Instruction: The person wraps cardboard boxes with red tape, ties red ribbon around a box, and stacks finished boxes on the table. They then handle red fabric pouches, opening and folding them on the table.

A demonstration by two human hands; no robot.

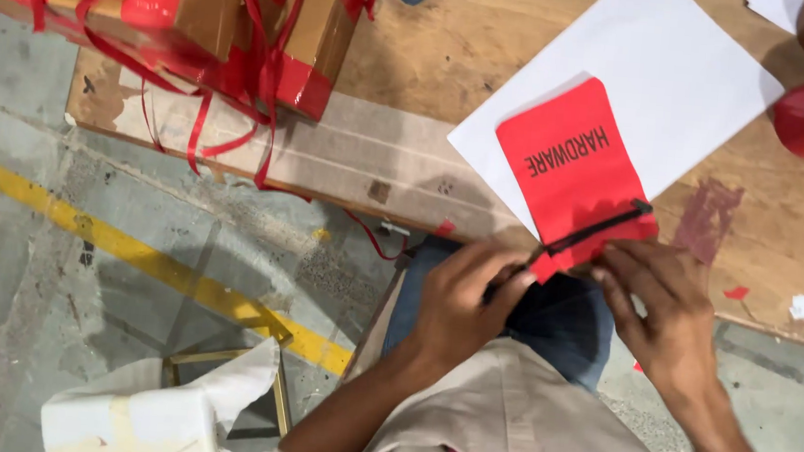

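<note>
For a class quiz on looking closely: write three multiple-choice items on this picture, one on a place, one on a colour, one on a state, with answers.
1. Where does the red sheet lie?
A. on white paper
B. on the floor
C. on a box

2. What colour is the floor line?
A. blue
B. yellow
C. green

3. What are the hands doing?
A. hanging free
B. resting on the boxes
C. both holding the red sheet's near edge

Answers: 1 A, white paper shows around the sheet. 2 B, a yellow stripe crosses the grey floor. 3 C, left hand and right hand pinch that edge at the table rim.
</note>
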